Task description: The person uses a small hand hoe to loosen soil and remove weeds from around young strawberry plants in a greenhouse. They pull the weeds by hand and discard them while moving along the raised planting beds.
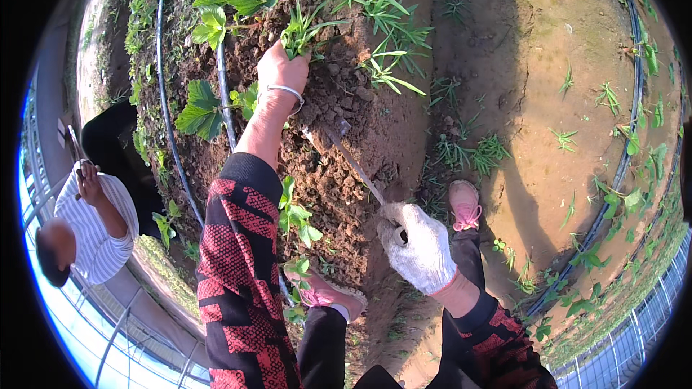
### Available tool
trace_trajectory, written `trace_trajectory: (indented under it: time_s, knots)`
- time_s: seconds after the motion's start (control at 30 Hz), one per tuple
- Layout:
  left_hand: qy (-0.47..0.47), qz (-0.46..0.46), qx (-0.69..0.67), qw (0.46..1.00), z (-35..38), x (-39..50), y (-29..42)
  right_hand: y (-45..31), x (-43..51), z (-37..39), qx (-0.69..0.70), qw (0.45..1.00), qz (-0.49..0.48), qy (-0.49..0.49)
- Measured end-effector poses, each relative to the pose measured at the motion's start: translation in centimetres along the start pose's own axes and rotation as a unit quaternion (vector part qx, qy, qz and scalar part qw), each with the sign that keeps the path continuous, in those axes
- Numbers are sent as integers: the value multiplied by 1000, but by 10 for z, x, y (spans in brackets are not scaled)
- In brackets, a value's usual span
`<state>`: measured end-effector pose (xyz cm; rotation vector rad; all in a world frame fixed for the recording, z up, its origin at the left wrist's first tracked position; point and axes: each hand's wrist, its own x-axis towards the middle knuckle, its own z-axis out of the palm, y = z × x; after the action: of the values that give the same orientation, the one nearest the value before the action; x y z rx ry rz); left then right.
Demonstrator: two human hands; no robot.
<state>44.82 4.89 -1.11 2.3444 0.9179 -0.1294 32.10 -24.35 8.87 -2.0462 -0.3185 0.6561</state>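
My bare left hand (282, 70), with a bracelet at the wrist, grips a tuft of green grassy weeds (298, 33) over the raised soil bed. In a white knit glove, my right hand (413, 246) is closed around a hand tool with a thin metal shaft (354, 163). The tool's far end rests in loosened brown soil (335, 86) just below my left hand; soil partly hides its shape. More long-leaved grass (386, 65) grows to the right of my left hand. Broad-leaved crop plants (201, 111) stand to its left.
Black irrigation hoses (162, 70) run along the bed. Small crop plants (296, 216) grow near my pink shoes (327, 294). At the left, a person (100, 216) in a striped top crouches, holding something. Weeds dot the bare path (562, 92) at right. Greenhouse framing (116, 335) curves along the rim.
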Motion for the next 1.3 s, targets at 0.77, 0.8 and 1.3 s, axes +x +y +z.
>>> trace_trajectory:
  time_s: [0.77,0.8,1.3]
  knots:
    - [-29,264,130,955,70,-66,46,54,-80,-25,96,979,136,118]
    - [-16,273,139,952,73,-67,47,60,-67,-20,95,976,146,127]
    - [1,112,93,989,16,-88,7,53,-27,-22,418,836,326,140]
